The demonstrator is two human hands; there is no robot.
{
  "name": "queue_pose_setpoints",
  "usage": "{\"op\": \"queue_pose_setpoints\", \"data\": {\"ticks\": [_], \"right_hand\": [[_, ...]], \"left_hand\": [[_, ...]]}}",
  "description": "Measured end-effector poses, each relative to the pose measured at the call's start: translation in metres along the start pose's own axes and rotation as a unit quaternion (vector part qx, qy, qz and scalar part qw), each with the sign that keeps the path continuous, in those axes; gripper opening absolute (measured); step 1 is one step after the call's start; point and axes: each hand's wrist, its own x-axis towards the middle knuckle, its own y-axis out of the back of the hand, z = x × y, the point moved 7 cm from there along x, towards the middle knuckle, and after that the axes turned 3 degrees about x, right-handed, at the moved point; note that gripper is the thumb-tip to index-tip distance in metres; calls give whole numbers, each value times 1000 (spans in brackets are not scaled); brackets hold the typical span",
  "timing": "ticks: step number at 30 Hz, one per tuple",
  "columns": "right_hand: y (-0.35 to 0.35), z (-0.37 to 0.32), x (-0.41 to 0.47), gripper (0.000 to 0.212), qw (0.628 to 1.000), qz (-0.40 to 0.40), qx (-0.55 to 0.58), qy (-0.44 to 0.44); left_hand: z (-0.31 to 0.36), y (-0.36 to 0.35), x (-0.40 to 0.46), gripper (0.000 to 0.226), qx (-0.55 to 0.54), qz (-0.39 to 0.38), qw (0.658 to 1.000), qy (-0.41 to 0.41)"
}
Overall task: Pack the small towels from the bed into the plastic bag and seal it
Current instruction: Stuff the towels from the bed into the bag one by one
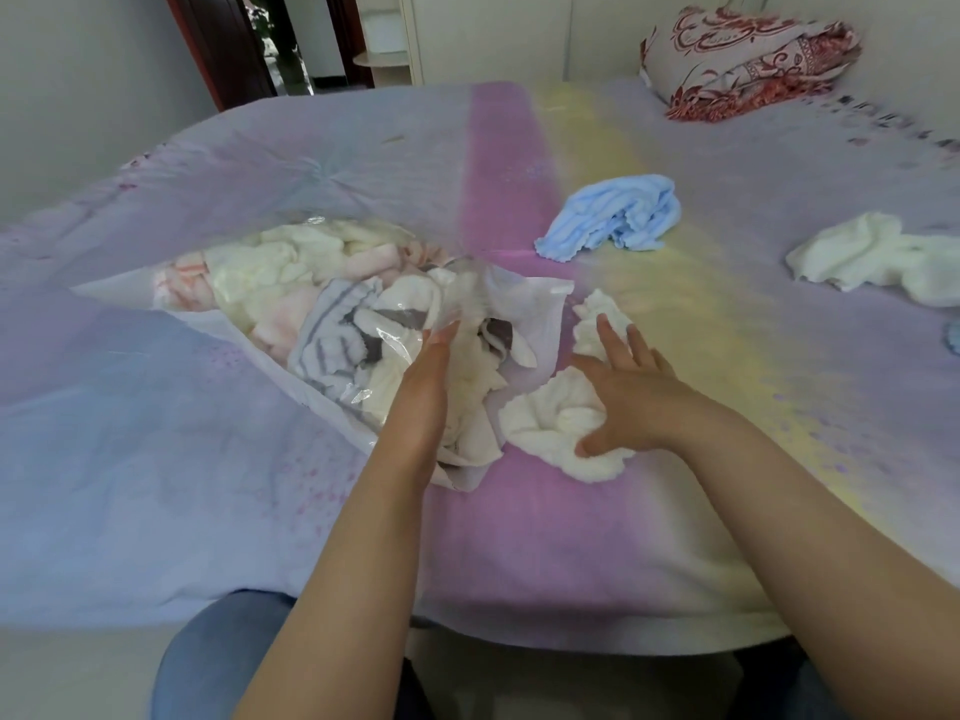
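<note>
A clear plastic bag [524,304] lies open on the bed, stuffed with several white, pink and grey-striped small towels [270,283]. My left hand [426,387] pinches the upper edge of the bag's mouth and lifts it. My right hand [623,397] rests flat, fingers spread, on a white towel [545,423] just outside the mouth. Another small white towel [597,319] lies under its fingertips. A light blue towel [613,215] and a white towel [872,257] lie farther off on the right.
The bed [519,537] has a pastel purple, pink and yellow sheet. A folded red-patterned quilt [748,59] sits at the far right corner. A blue scrap [953,337] shows at the right edge. A doorway is at the far left.
</note>
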Motion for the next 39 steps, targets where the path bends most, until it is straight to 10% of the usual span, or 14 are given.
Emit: {"op": "queue_pose_setpoints", "data": {"ticks": [3, 9, 12, 15, 18, 20, 22, 25, 29, 35, 39], "right_hand": [[-14, 9, 16, 71, 995, -79, 48, -29], [-4, -41, -17, 13, 994, 12, 30, 104], [5, -70, -65, 24, 890, -82, 403, 195], [32, -82, -63, 32, 810, 117, 536, 205], [18, -100, -41, 30, 886, 285, 333, 151], [-25, -102, -16, 62, 950, 176, 224, 125], [-49, -96, -11, 74, 958, 132, 229, 110], [-42, -84, -28, 80, 918, 268, 280, 79], [-40, -66, -28, 89, 837, 271, 476, -11], [4, -142, -18, 20, 768, 244, 580, 118], [13, -184, 13, 17, 868, 132, 464, 116]], "left_hand": [[8, 6, -15, 43, 9, 4, 1000, 3], [21, 12, -46, 46, 54, 15, 998, -23], [27, 14, -51, 48, 84, 7, 995, -50], [32, 16, -56, 37, 128, 26, 990, -47], [45, 19, -61, 38, 255, 43, 957, -131], [51, 27, -68, 45, 393, 94, 892, -203], [60, 38, -80, 39, 472, 198, 819, -258], [67, 41, -96, 28, 521, 257, 750, -316], [69, 37, -101, 22, 510, 263, 747, -335], [77, 32, -106, 23, 466, 263, 764, -361], [82, 40, -112, 30, 415, 255, 794, -364]]}}
